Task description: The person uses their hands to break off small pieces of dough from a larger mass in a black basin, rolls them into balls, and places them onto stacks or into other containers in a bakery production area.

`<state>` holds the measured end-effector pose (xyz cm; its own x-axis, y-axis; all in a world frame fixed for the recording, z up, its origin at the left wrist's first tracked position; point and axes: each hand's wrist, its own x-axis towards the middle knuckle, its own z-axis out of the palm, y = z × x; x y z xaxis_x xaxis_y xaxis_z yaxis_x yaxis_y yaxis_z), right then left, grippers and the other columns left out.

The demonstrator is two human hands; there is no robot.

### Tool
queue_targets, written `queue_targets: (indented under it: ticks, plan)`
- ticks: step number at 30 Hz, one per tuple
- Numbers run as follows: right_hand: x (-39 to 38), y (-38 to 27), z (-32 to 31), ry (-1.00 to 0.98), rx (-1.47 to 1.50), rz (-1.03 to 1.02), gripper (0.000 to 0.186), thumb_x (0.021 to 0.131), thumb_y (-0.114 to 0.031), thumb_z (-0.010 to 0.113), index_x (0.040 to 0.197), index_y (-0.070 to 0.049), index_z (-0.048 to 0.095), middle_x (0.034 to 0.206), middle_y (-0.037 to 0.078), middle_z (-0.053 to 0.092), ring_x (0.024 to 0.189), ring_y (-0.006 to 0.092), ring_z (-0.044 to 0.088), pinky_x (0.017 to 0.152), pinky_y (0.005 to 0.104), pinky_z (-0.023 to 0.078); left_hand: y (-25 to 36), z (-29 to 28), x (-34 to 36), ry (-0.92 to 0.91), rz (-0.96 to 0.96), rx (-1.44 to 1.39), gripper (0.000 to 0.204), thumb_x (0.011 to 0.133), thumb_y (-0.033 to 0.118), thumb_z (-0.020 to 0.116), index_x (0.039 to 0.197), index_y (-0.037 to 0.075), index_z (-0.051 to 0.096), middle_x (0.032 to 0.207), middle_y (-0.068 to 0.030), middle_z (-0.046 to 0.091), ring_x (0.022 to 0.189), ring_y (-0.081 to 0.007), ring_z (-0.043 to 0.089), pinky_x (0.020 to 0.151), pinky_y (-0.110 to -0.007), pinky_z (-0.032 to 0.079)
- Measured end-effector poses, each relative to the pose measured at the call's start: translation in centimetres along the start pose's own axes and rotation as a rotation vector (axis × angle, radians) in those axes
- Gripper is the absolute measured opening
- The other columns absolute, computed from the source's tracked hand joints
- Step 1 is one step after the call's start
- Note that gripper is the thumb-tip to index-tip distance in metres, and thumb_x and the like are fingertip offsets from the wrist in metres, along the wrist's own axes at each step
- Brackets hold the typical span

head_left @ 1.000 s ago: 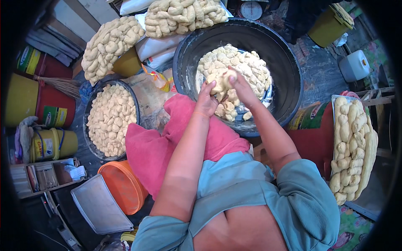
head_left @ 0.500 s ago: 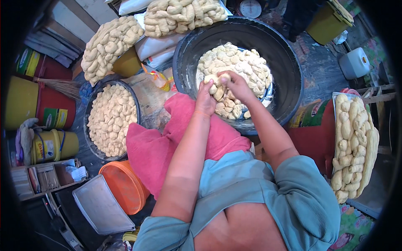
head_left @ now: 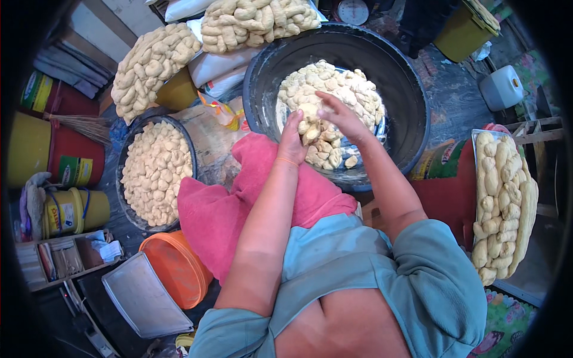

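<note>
Over the near side of a large black tub (head_left: 412, 77), my left hand (head_left: 291, 140) is closed on a pale piece of dough (head_left: 310, 112). My right hand (head_left: 347, 121) is just to the right of it, thumb and fingers apart, with nothing visible between them. Below and beyond both hands lies a heap of pale, floury dough lumps (head_left: 334, 86). Yellower lumps (head_left: 322, 152) sit at the tub's near side, partly behind my hands. One small lump (head_left: 351, 161) lies apart from them.
A smaller dark basin (head_left: 191, 156) full of dough lumps stands at left. Braided dough (head_left: 258, 24) is piled at the back, with another mound (head_left: 152, 65) beside it. A dough tray (head_left: 476, 179) is at right. A pink cloth (head_left: 262, 179) covers my lap; an orange bucket (head_left: 179, 268) stands nearby.
My right hand has drawn away from the dough in my left hand, and its fingers have spread. My left hand stays almost in place.
</note>
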<state>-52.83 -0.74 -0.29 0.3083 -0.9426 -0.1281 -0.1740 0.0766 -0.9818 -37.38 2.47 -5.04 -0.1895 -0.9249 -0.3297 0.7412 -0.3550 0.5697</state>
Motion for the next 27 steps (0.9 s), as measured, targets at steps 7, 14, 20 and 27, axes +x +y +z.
queue_targets:
  ticks: [7, 14, 20, 27]
  plan:
    - [2.2, 2.4, -1.8, 0.243, 0.219, -0.153, 0.043, 0.089, -0.014, 0.059, 0.13, -0.005, 0.05, 0.126, 0.013, 0.053, 0.115, 0.0201, 0.049, 0.099, 0.0318, 0.038, -0.6, 0.8, 0.0, 0.01, 0.025, 0.022, 0.037, 0.093, 0.023, 0.051, 0.126, 0.009, 0.044, 0.107, -0.0158, 0.061, 0.088, -0.0273, 0.064, 0.074, -0.037, 0.053]
    - [0.0, 2.9, -0.6, -0.219, -0.049, 0.0, 0.042, 0.085, -0.017, 0.063, 0.125, -0.009, 0.055, 0.127, 0.012, 0.052, 0.119, 0.0198, 0.047, 0.1, 0.032, 0.037, -0.7, -0.5, 0.7, 0.029, 0.084, -0.067, 0.033, 0.093, 0.014, 0.048, 0.125, 0.007, 0.043, 0.122, -0.0179, 0.053, 0.111, -0.0312, 0.054, 0.091, -0.048, 0.049]
    - [1.1, 6.7, -3.9, -0.105, 0.37, 0.12, 0.043, 0.083, -0.013, 0.061, 0.125, -0.006, 0.054, 0.115, 0.005, 0.055, 0.101, 0.013, 0.051, 0.088, 0.0289, 0.042, -1.0, -0.7, 1.3, 0.316, 0.081, 0.084, 0.038, 0.094, 0.034, 0.052, 0.12, 0.007, 0.049, 0.109, -0.0124, 0.055, 0.105, -0.0264, 0.052, 0.089, -0.046, 0.047]
    - [3.8, 25.0, -6.0, 0.009, -0.129, 0.643, 0.054, 0.079, -0.038, 0.067, 0.118, -0.003, 0.058, 0.109, 0.011, 0.063, 0.101, 0.0243, 0.06, 0.076, 0.0413, 0.05, -0.8, -1.7, 2.6, 0.37, 0.164, 0.167, 0.056, 0.093, 0.049, 0.046, 0.117, 0.0, 0.055, 0.128, -0.0133, 0.048, 0.122, -0.0241, 0.04, 0.105, -0.035, 0.025]
